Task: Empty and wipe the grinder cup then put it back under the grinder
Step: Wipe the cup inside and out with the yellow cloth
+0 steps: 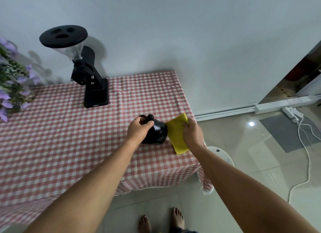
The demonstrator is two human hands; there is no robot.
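Observation:
The black grinder cup (157, 133) is tilted on its side near the table's right edge, and my left hand (139, 128) grips it around its handle end. A yellow cloth (176, 133) lies against the cup's right side, with my right hand (192, 132) closed on it. The black grinder (88, 76), with its clear hopper and round lid, stands at the back of the table, and nothing sits on its base. The cup's opening is turned away from me, so its inside is hidden.
A red-and-white checked tablecloth (60, 137) covers the table. Purple flowers (12, 80) crowd the back left corner. A white round stool (221, 154) stands just beyond the table's right edge. A power strip and white cable (293, 113) lie on the tiled floor.

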